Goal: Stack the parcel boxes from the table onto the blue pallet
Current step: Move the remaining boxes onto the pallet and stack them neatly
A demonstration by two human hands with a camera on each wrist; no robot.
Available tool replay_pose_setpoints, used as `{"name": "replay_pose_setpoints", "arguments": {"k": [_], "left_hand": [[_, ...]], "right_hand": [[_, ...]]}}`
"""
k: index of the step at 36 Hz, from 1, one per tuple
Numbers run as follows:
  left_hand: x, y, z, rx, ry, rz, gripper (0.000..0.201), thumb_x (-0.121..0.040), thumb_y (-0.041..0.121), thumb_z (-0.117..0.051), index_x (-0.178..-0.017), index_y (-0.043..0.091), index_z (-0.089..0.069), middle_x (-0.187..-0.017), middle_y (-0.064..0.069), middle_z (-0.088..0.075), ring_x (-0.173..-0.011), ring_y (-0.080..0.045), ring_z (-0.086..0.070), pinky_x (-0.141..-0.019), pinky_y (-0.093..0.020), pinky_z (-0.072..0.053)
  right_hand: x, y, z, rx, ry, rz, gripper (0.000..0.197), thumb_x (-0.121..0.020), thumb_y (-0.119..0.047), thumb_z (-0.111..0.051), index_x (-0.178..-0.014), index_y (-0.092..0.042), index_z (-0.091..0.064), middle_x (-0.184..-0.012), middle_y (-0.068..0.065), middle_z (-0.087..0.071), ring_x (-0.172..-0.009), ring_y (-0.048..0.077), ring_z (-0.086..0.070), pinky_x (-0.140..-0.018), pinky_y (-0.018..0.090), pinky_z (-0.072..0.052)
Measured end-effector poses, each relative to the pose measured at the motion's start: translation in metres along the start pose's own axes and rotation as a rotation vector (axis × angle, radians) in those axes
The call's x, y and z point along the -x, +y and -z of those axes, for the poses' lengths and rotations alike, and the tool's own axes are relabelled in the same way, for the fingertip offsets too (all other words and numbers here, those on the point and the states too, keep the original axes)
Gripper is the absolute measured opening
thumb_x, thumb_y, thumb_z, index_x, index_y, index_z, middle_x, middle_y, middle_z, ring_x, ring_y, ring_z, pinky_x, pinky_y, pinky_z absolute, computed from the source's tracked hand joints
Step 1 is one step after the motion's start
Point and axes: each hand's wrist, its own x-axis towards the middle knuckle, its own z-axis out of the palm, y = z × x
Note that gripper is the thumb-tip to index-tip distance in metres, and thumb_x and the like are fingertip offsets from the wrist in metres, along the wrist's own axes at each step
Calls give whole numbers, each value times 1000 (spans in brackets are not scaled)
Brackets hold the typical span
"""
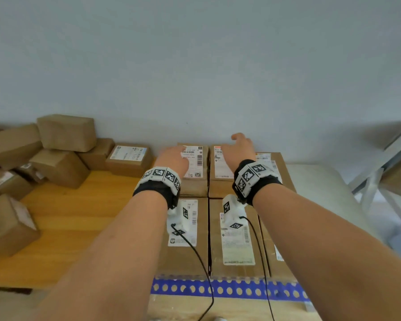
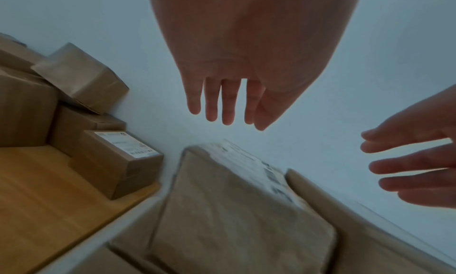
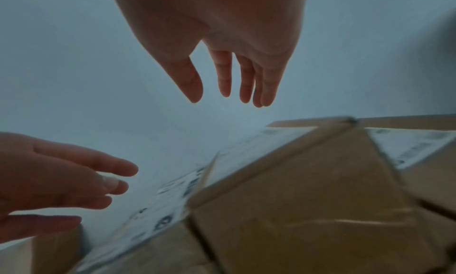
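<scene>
Several brown parcel boxes stand in rows on the blue pallet (image 1: 227, 289), labels up. My left hand (image 1: 175, 156) hovers with straight fingers over the far-left box (image 1: 195, 181) and holds nothing. My right hand (image 1: 240, 148) hovers over the far-right box (image 1: 220, 174), fingers spread and empty. In the left wrist view my left hand (image 2: 231, 110) hangs clear above that box (image 2: 234, 210), with my right hand (image 2: 414, 167) beside it. The right wrist view shows my right hand (image 3: 222, 91) above the boxes (image 3: 308, 200) and my left hand (image 3: 61, 184) at the lower left.
The wooden table (image 1: 79, 216) lies to the left with a pile of several parcel boxes (image 1: 63, 158) along its back and left side. One labelled box (image 1: 127, 158) sits nearest the pallet. A wall stands close behind. A metal rack (image 1: 384, 163) is at the right.
</scene>
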Motion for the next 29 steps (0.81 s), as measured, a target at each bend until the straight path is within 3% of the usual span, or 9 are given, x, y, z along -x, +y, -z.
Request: {"name": "replay_pose_setpoints", "arguments": {"k": [4,8,10,14,16,21,24,27,29], "left_hand": [[-8,-35,16,-28,36,66,41,-99,12,-40,-139,10,-46,-143,-13,-46,-128,-29,-46,-105,-37,-36],[-25,-81,27,6,47,139,40,-97,11,-39,-136,12,-50,-140,-15,-49,-126,-32,-47,-103,-38,-37],[-31,-102,32,-8,36,165,39,-97,10,-35,-133,10,-51,-138,-17,-50,-124,-34,-48,-101,-38,-38],[-45,-153,40,-3,-6,228,49,-96,7,-37,-145,14,-40,-146,-14,-41,-131,-30,-43,-106,-37,-37],[-53,-178,43,1,-14,244,48,-96,7,-37,-143,15,-41,-143,-15,-43,-129,-30,-45,-103,-37,-40],[-80,-233,49,46,-41,293,44,-96,7,-36,-139,12,-45,-139,-16,-46,-123,-30,-49,-98,-36,-41],[-97,-260,46,71,-67,292,38,-96,8,-38,-131,9,-51,-132,-16,-52,-115,-31,-55,-89,-36,-44],[-111,-282,40,108,-112,311,36,-94,7,-39,-128,6,-51,-130,-17,-52,-111,-32,-56,-80,-34,-43],[-120,-294,34,144,-144,337,45,-94,5,-39,-138,8,-45,-138,-16,-47,-118,-32,-52,-89,-36,-44]], "right_hand": [[3,-32,-23,-27,-29,50,44,-94,-25,-51,-137,-18,-44,-138,7,-43,-104,24,-58,-82,33,-48],[7,-62,-58,-79,-54,78,42,-95,-23,-51,-136,-17,-45,-140,9,-42,-110,24,-54,-88,34,-47],[8,-76,-76,-87,-57,79,41,-95,-23,-51,-136,-17,-46,-140,8,-44,-109,22,-53,-85,29,-43],[11,-101,-120,-98,-90,42,42,-95,-18,-49,-137,-16,-46,-140,8,-44,-100,18,-51,-79,25,-38],[12,-113,-143,-93,-110,21,43,-94,-19,-50,-137,-16,-46,-141,8,-45,-110,22,-53,-81,26,-38],[11,-132,-195,-110,-136,-51,45,-95,-23,-53,-139,-18,-45,-139,4,-49,-106,21,-59,-86,32,-50],[6,-138,-224,-98,-175,-94,46,-97,-22,-53,-142,-15,-43,-140,7,-50,-100,15,-56,-78,26,-44],[2,-139,-249,-90,-216,-152,48,-98,-20,-51,-145,-14,-39,-143,8,-49,-115,19,-55,-71,19,-40],[1,-139,-262,-91,-235,-199,51,-98,-19,-51,-147,-14,-36,-143,8,-49,-119,20,-54,-71,18,-39]]}}
